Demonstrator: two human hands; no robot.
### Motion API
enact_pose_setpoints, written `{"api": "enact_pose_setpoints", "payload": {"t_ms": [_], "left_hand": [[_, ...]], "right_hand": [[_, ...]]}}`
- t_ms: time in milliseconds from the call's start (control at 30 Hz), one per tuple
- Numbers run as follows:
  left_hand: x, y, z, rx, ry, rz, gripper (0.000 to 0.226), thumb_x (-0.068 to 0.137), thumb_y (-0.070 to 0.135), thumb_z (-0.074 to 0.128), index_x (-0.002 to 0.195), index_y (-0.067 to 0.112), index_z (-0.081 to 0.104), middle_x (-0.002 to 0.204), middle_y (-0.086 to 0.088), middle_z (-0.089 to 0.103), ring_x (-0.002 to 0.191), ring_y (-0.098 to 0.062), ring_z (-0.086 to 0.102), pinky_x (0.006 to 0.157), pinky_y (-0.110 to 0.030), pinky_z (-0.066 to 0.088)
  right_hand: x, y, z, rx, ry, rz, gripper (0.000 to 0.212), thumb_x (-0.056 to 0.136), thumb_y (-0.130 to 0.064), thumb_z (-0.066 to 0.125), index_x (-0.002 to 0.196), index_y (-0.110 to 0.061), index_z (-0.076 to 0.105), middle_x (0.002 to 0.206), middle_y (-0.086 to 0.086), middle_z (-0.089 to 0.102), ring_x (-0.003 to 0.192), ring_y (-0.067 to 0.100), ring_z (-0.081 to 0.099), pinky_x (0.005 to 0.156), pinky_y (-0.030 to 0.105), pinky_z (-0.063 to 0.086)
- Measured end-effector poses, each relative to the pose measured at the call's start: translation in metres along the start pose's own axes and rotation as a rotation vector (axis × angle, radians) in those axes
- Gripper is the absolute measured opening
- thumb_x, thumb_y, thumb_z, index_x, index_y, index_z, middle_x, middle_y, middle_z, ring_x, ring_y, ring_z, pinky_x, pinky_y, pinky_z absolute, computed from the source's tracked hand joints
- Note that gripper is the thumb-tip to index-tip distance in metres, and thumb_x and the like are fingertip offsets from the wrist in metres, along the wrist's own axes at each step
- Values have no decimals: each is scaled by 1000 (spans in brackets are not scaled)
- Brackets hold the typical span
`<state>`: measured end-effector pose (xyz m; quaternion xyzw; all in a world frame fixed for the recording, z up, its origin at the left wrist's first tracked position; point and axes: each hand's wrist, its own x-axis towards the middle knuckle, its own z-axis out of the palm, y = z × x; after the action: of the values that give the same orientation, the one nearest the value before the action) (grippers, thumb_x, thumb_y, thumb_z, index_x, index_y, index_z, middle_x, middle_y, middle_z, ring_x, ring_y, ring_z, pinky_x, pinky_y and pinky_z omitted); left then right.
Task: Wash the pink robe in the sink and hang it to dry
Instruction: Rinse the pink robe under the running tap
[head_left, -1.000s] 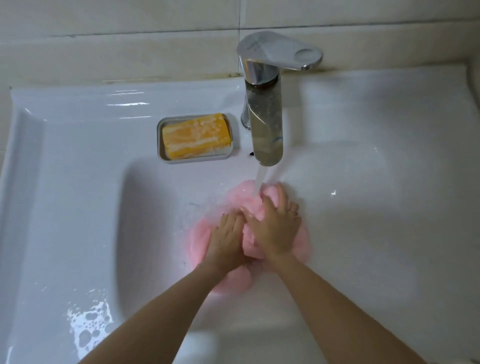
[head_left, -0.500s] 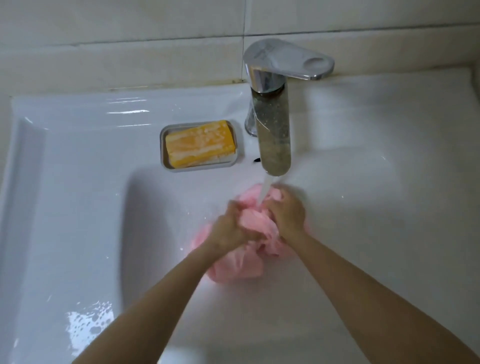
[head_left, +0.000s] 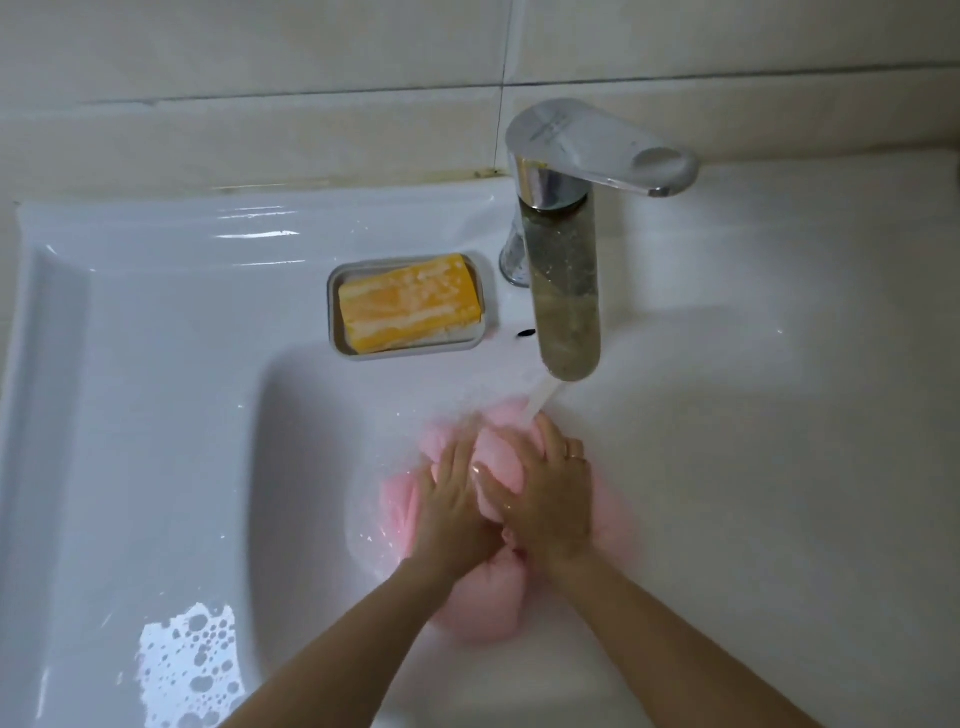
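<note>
Both hands are working the wadded pink fabric robe (head_left: 488, 597), which is sitting bunched and soaked at the bottom of the white ceramic sink (head_left: 156, 415), right under the chrome single-lever tap (head_left: 566, 291). Left hand (head_left: 452, 499) is lying flat on the left side of the wad, fingers extended and slightly motion-blurred, pressing rather than gripping. Right hand (head_left: 550, 504), wearing a thin ring (head_left: 575, 456), is spreading its fingers over the top lump, also pressing with nothing pinched. The two hands are touching side by side. The stream of running water (head_left: 540, 405) is landing on the far edge of the robe by the right fingertips, likely so the cloth is getting flushed while the palms are pushing water through it. Judging this as the knead/rinse step, with wringing and hanging not yet done. An orange-yellow rectangular soap bar (head_left: 408, 301) is resting in a grey oblong dish (head_left: 415, 354) on the sink ledge left of the tap, probably parked there for easy reach. A white foam patch (head_left: 187, 670) is sitting on the near-left ledge
</note>
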<state>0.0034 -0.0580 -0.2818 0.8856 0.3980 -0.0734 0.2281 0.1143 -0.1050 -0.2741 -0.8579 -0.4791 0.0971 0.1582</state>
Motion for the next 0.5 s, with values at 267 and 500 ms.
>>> {"api": "enact_pose_setpoints", "payload": {"t_ms": [267,500], "left_hand": [[17,-2,7,-19,-40,91,75,92,64,21,140,11,43,145,-14,43,139,-28,29,111,-49,31],[-14,-34,-32,-103,-195,255,121,58,86,50,150,16,15,157,-5,14,145,-26,16,116,-44,17]], "right_hand": [[54,-4,11,122,167,362,24,80,-28,44,78,-11,61,72,13,64,61,32,64,52,34,49],[22,-2,-51,1241,-570,427,42,71,-41,77,106,-37,54,94,-8,57,79,13,62,61,24,52]]}}
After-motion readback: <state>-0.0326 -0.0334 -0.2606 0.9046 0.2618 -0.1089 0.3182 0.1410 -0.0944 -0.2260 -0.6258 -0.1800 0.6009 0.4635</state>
